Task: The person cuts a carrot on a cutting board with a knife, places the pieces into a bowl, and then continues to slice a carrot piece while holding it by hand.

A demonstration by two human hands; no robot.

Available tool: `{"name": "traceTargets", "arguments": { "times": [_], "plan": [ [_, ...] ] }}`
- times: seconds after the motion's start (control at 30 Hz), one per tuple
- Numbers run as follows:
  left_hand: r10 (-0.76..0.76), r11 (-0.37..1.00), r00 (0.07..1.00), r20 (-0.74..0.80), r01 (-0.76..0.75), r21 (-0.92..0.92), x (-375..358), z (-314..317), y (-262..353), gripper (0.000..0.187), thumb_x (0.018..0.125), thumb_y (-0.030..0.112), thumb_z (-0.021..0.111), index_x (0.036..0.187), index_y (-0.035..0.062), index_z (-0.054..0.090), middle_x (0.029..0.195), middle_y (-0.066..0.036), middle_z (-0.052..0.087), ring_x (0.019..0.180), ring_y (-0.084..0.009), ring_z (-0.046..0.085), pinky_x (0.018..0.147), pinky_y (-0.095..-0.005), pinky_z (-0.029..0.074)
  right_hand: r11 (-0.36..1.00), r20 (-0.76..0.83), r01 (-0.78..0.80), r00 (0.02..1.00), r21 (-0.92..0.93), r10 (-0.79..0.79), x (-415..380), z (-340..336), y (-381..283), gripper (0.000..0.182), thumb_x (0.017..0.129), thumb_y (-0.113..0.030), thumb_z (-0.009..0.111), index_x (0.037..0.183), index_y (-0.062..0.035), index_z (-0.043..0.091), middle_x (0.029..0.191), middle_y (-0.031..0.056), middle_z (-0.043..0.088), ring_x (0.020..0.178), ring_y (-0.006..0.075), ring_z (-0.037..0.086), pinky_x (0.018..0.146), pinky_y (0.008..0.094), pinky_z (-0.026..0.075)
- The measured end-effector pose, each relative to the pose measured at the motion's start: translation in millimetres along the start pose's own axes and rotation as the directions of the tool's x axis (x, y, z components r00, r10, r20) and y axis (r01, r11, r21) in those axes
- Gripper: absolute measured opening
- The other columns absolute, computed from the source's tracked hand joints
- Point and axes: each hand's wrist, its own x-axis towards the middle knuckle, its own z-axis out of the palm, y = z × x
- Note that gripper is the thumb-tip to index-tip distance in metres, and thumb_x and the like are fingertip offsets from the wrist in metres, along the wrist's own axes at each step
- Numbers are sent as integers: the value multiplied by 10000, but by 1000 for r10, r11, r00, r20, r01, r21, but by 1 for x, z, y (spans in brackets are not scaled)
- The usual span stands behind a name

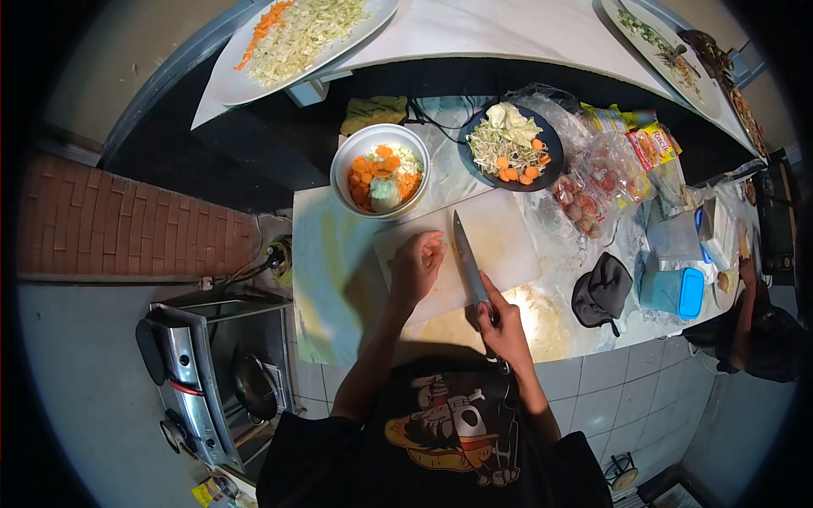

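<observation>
My right hand (501, 326) grips the dark handle of a kitchen knife (468, 254), its long blade pointing away from me over the white cutting board (504, 233). To the left of the blade, my left hand (417, 264) is over the board with its fingers curled together. Whatever those fingers may hold is hidden. Beyond the board stands a white bowl (340, 182) with sliced carrots (364, 173), chopped pale vegetables and a whitish-green lump. A dark plate (555, 140) beside it carries bean sprouts (491, 144), carrot slices and pale leaves.
Plastic bags (593, 173), a black cap (603, 292) and a blue-lidded container (690, 294) occupy the table's right side. A platter of shredded vegetables (305, 38) sits on the raised counter. At left is a gas stove (188, 381). Another person's arm (747, 296) shows at far right.
</observation>
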Motion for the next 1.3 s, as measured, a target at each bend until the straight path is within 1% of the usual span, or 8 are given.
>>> {"name": "traceTargets", "arguments": {
  "times": [0.07,0.2,0.27,0.67,1.0,1.13,1.2,1.3],
  "plan": [
    [147,986,985,94,-153,68,4,-1,4,294,791,40,707,1077,60,641,935,-111,652,776,-246,641,702,-358,514,1000,-4,3,1000,9,-3,2,-1,3,560,879,27,530,1425,-61,441,601,-13,433,553,52,367,511,215,351],
    [137,989,980,146,-144,41,11,6,7,286,773,29,708,1052,46,648,940,-130,627,816,-293,622,722,-374,502,998,-19,-37,999,45,38,3,-8,-4,561,879,34,528,1426,-59,445,602,-46,418,534,30,334,484,200,297],
    [234,962,962,141,-250,106,12,10,4,239,761,24,710,994,34,657,920,-132,620,840,-324,614,736,-394,499,994,-20,-59,998,92,61,3,-12,-8,564,880,36,525,1429,-64,444,604,-57,412,527,19,323,474,197,279],
    [115,982,990,78,-126,144,5,11,3,167,756,15,682,921,39,669,858,-125,660,831,-326,626,718,-409,494,990,-28,-54,998,128,58,1,-13,2,582,880,47,510,1444,-67,423,622,-69,432,522,9,322,474,186,275],
    [168,943,985,52,-175,281,-1,6,1,77,788,57,699,864,46,689,851,-128,671,771,-312,652,705,-380,514,995,-11,-1,1000,96,3,0,-7,8,577,865,58,514,1427,-52,439,657,-51,432,568,30,352,512,189,308],
    [184,924,982,33,-184,336,-9,2,-8,50,780,77,687,812,81,649,808,-70,643,799,-294,613,720,-417,440,997,39,-10,999,73,8,0,-8,-1,572,882,53,497,1440,-54,423,651,-53,453,544,28,377,497,192,325],
    [180,928,982,50,-187,322,-11,-7,-9,62,782,73,683,831,80,645,807,-73,643,802,-299,612,731,-421,442,952,188,-199,970,233,157,-1,-8,-5,563,904,68,471,1448,-62,404,849,116,645,614,95,546,570,249,485],
    [182,911,981,65,-193,364,-16,-22,4,141,824,75,682,955,26,668,900,-137,683,845,-294,666,766,-382,515,891,274,-273,945,364,178,1,-8,-13,560,920,65,452,1457,-85,398,709,38,561,527,47,481,436,209,401]
  ]
}}
